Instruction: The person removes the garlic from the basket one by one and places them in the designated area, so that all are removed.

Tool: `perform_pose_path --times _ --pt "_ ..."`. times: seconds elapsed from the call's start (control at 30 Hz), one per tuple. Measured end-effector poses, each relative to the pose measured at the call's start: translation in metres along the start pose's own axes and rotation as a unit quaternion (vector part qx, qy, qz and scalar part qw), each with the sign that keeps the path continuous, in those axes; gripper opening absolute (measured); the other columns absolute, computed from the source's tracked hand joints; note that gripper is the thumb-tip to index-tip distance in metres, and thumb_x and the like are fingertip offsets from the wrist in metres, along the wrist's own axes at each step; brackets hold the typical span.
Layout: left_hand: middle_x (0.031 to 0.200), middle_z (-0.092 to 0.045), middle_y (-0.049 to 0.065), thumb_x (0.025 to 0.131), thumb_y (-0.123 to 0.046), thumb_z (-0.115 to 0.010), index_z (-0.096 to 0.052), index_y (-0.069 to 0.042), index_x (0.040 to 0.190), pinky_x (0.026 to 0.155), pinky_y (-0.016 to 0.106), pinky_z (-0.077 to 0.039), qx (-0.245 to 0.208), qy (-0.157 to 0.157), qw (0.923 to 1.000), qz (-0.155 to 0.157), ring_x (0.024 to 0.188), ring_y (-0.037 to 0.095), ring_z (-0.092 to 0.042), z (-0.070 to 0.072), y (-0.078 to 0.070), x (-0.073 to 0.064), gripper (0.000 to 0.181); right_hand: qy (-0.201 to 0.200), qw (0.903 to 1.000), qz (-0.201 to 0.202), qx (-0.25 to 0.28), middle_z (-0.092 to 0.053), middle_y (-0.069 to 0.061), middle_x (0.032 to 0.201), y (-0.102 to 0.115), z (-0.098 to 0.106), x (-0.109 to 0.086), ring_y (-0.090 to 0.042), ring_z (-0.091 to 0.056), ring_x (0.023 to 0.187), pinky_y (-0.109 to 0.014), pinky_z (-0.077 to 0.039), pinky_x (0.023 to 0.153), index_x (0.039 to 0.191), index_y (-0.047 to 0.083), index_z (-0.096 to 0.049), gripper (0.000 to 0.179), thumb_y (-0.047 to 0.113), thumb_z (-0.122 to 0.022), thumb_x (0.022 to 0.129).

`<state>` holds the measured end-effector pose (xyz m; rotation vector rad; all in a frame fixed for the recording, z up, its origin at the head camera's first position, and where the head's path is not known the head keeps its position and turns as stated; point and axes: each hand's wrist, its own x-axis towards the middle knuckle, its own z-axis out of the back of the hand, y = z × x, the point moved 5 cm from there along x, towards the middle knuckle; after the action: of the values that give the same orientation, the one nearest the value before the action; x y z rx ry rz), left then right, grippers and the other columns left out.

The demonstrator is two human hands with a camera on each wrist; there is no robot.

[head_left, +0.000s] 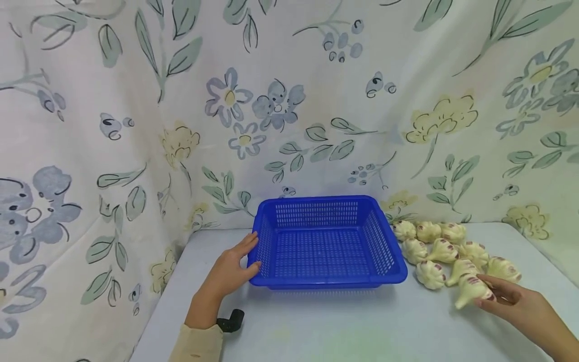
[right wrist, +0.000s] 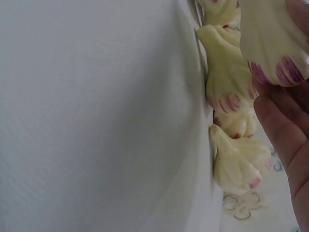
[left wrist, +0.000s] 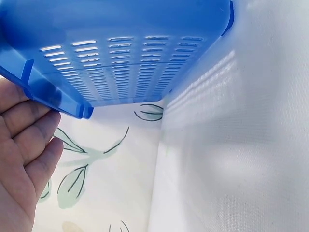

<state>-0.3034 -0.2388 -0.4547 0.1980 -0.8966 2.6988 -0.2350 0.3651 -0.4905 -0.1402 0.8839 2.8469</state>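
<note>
A blue plastic basket (head_left: 327, 280) with slotted walls stands on the white table, nothing inside it. My left hand (head_left: 230, 269) rests against its left rim, fingers fairly straight; the left wrist view shows the fingertips at the underside of the rim (left wrist: 72, 108). On the right, my right hand (head_left: 520, 304) pinches a garlic bulb (head_left: 472, 290) between thumb and fingers, its stem end pointing left toward the basket. This pale bulb with purple streaks (right wrist: 273, 43) also fills the upper right of the right wrist view. Several more garlic bulbs (head_left: 443, 250) lie grouped just beyond that hand.
The garlic group sits close to the basket's right side. A floral curtain (head_left: 316, 100) hangs behind and to the left of the table (head_left: 316, 327). A black strap piece (head_left: 231, 322) sticks out at my left wrist.
</note>
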Motion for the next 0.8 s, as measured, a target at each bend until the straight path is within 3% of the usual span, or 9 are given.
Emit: perform_pose_path --times 0.2,0.23,0.27,0.43,0.7,0.8 --pt "0.158 -0.035 -0.005 0.088 -0.033 -0.067 -0.046 -0.014 0.148 0.112 0.049 -0.036 -0.006 0.003 1.0000 0.005 0.145 0.022 -0.035 -0.001 0.001 -0.001 0.066 -0.004 0.9985 0.037 -0.040 -0.061 -0.031 0.123 0.002 -0.008 0.001 -0.030 -0.067 0.098 -0.029 -0.058 0.064 0.139 -0.002 -0.052 0.085 0.059 -0.069 0.083" --pt "0.158 -0.035 -0.005 0.088 -0.033 -0.067 -0.046 -0.014 0.148 0.112 0.049 -0.036 -0.006 0.003 1.0000 0.006 0.145 0.022 -0.035 -0.001 0.001 -0.001 0.066 -0.003 0.9983 0.040 -0.041 -0.060 -0.033 0.126 0.002 -0.009 0.001 -0.035 -0.066 0.101 -0.031 -0.058 0.066 0.139 -0.002 -0.052 0.086 0.059 -0.070 0.082" --pt "0.158 -0.035 -0.005 0.088 -0.033 -0.067 -0.046 -0.014 0.148 0.112 0.049 -0.036 -0.006 0.004 0.9999 0.007 0.145 0.022 -0.035 -0.001 0.001 -0.001 0.066 -0.002 0.9983 0.042 -0.040 -0.058 -0.034 0.128 0.001 -0.011 0.002 -0.042 -0.064 0.103 -0.032 -0.059 0.067 0.139 -0.003 -0.052 0.087 0.059 -0.071 0.081" --pt "0.158 -0.034 -0.006 0.088 -0.033 -0.067 -0.046 -0.016 0.148 0.112 0.050 -0.036 -0.003 0.004 0.9999 0.011 0.145 0.022 -0.035 -0.002 0.000 -0.001 0.066 0.009 0.9989 0.035 -0.030 -0.055 -0.035 0.130 -0.004 -0.016 0.006 -0.045 -0.062 0.107 -0.034 -0.059 0.069 0.138 -0.005 -0.051 0.090 0.059 -0.073 0.079" --pt "0.158 -0.035 -0.003 0.088 -0.030 -0.067 -0.046 -0.013 0.148 0.112 0.051 -0.036 -0.001 -0.002 1.0000 0.001 0.144 0.025 -0.036 -0.001 -0.002 -0.001 0.066 0.012 0.9985 0.026 -0.047 -0.063 -0.029 0.119 -0.006 -0.018 0.012 -0.033 -0.065 0.098 -0.030 -0.057 0.064 0.137 -0.006 -0.051 0.093 0.062 -0.073 0.077" --pt "0.158 -0.035 -0.003 0.088 -0.030 -0.067 -0.046 -0.013 0.148 0.112 0.051 -0.036 -0.002 0.002 1.0000 0.002 0.145 0.025 -0.035 0.000 -0.001 -0.001 0.066 0.018 0.9985 0.021 -0.048 -0.065 -0.026 0.115 -0.005 -0.018 0.012 -0.034 -0.066 0.098 -0.032 -0.058 0.066 0.138 -0.008 -0.050 0.094 0.061 -0.073 0.078"
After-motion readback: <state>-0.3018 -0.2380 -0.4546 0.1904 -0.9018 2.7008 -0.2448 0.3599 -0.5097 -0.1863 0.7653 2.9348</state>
